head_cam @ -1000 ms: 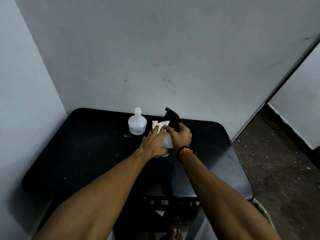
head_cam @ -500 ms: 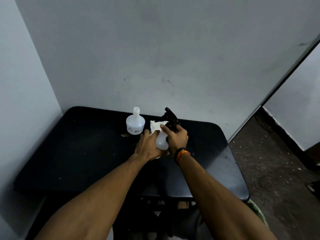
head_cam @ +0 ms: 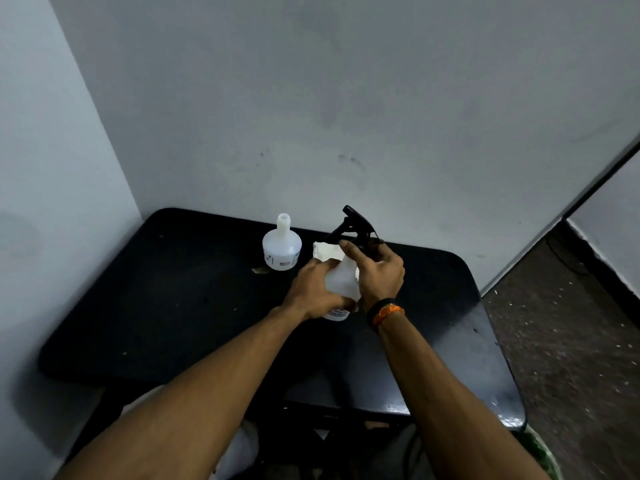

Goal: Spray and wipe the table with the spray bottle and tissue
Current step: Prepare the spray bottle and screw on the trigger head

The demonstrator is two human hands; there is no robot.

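A white spray bottle (head_cam: 341, 284) with a black trigger head (head_cam: 355, 228) stands near the middle back of the black table (head_cam: 180, 306). My left hand (head_cam: 313, 292) wraps around the bottle's body from the left. My right hand (head_cam: 379, 271) grips the bottle's neck just under the trigger head, index finger stretched toward the trigger. A white tissue (head_cam: 325, 251) lies on the table right behind the bottle, partly hidden by my hands.
A second white bottle (head_cam: 281, 245) without a cap stands on the table to the left of the tissue. A small scrap (head_cam: 259, 270) lies at its base. Walls close in behind and on the left. Bare floor (head_cam: 568, 341) lies to the right.
Both hands have settled further around the spray bottle. My left hand slid from the tissue onto the bottle's body. The bottle has come slightly toward me.
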